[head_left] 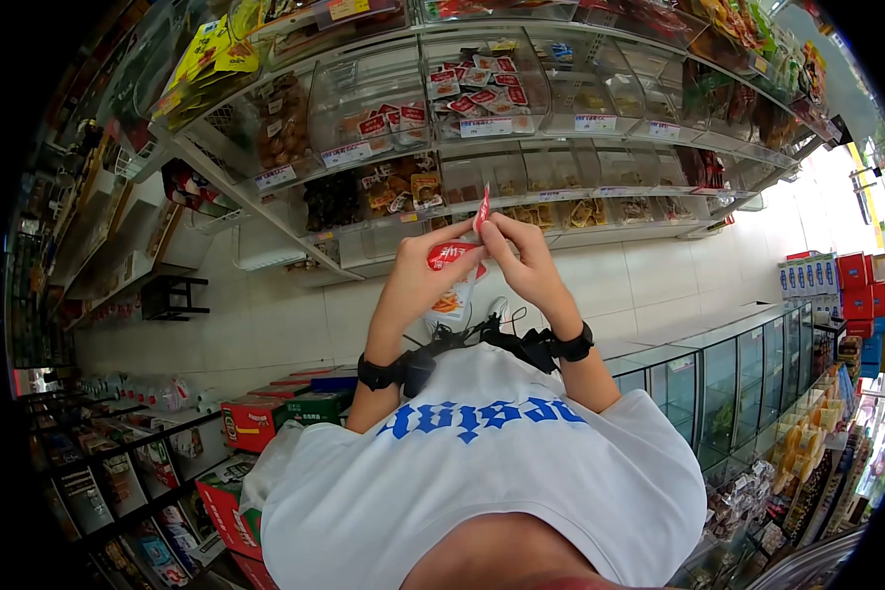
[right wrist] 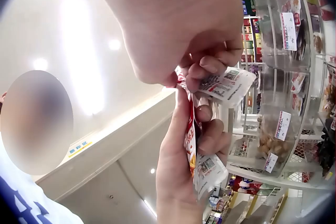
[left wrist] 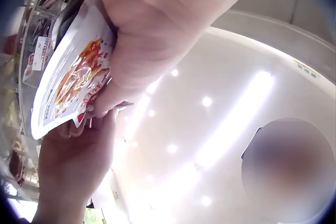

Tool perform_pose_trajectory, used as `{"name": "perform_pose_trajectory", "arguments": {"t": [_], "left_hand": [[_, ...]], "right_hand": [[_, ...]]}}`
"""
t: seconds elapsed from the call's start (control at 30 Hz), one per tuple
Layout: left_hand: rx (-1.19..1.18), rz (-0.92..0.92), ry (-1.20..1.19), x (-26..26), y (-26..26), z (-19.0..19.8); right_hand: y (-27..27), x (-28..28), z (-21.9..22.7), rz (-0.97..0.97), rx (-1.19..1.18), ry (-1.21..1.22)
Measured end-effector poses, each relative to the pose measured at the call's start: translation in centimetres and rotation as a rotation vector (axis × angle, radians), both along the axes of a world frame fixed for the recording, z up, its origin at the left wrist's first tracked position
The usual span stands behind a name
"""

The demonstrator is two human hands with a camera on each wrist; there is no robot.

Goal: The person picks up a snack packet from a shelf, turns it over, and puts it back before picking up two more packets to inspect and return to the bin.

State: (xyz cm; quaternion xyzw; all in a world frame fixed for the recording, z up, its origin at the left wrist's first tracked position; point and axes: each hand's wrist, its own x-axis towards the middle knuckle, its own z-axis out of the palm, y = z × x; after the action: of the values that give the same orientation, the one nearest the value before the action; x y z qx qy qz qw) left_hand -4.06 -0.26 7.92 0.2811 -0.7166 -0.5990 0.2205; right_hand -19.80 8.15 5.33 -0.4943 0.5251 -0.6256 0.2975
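**Asker:** Shop aisle all around, is it? What sits nearest the camera?

**Describer:** Yes, a snack shop with pale floor tiles. Nearest is the person's white T-shirt [head_left: 482, 462] with blue lettering. Just beyond it, both forearms rise, each with a black wrist strap, and the hands meet around a snack packet [head_left: 452, 280], held up in front of the chest.

**Asker:** How do the hands hold it?

**Describer:** The left hand [head_left: 423, 275] is curled around the packet's body, thumb across the red and white front. The right hand [head_left: 526, 261], just right of the packet, pinches the top corner between thumb and fingertips. A torn red strip [head_left: 482, 208] stands up above the packet, between the two hands. From the right wrist view, the packet [right wrist: 202, 145] shows its printed back, with the top bent away under the right fingers [right wrist: 210, 66].

**Asker:** So which step is this?

**Describer:** I judge it to be the tearing open of the packet's top edge, partly done. The next move seems to call for a firm left-hand grip while the right pulls the strip sideways, away from the packet, without spilling the contents.

**Asker:** And farther off?

**Describer:** Beyond the packet run clear plastic bins [head_left: 482, 98] of wrapped snacks with price labels. Left of the packet, lower down, sit red and green cartons [head_left: 275, 408]. Right of it stand glass-fronted cabinets [head_left: 728, 383].
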Motion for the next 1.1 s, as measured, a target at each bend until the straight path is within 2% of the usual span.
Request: {"name": "perform_pose_trajectory", "arguments": {"t": [0.13, 0.23, 0.33, 0.43, 0.53, 0.63, 0.73, 0.83, 0.93, 1.03, 1.1], "left_hand": [[-0.059, 0.134, 0.039, 0.2, -0.4, -0.7], [-0.028, 0.135, 0.043, 0.5, -0.6, -0.3], [0.081, 0.116, 0.044, 0.6, -0.6, 0.1], [0.103, 0.08, 0.064, 0.6, -0.8, -0.1], [0.143, 0.053, 0.067, 0.5, -0.7, -0.4], [0.132, 0.093, 0.09, 0.4, -0.4, 0.0], [0.098, 0.119, 0.057, 0.7, -0.9, 0.1], [0.093, 0.088, 0.037, 1.0, -1.3, 0.0], [0.135, 0.108, 0.059, 0.9, -1.0, 0.0], [0.155, 0.164, 0.128, 0.8, -1.1, -0.6], [0.172, 0.156, 0.125, 0.9, -1.1, -0.3]], "right_hand": [[-0.1, -1.2, -1.7, -0.061, 0.187, 0.197], [-0.1, -1.7, -1.1, -0.27, 0.228, 0.283], [-0.7, -1.3, -0.5, -0.243, 0.097, 0.195], [0.3, -1.2, -1.0, -0.046, 0.146, -0.052], [1.0, -2.0, -0.6, 0.047, 0.16, 0.014], [1.1, -1.5, 0.0, 0.053, 0.159, -0.104], [0.5, -2.3, -1.4, -0.039, 0.029, -0.057], [1.0, -2.7, -1.3, -0.042, 0.095, -0.03], [1.0, -1.8, -0.4, -0.049, 0.08, -0.164], [1.1, -1.9, -0.8, -0.052, 0.078, -0.139], [1.0, -1.3, -0.8, -0.034, 0.06, -0.204]]}}
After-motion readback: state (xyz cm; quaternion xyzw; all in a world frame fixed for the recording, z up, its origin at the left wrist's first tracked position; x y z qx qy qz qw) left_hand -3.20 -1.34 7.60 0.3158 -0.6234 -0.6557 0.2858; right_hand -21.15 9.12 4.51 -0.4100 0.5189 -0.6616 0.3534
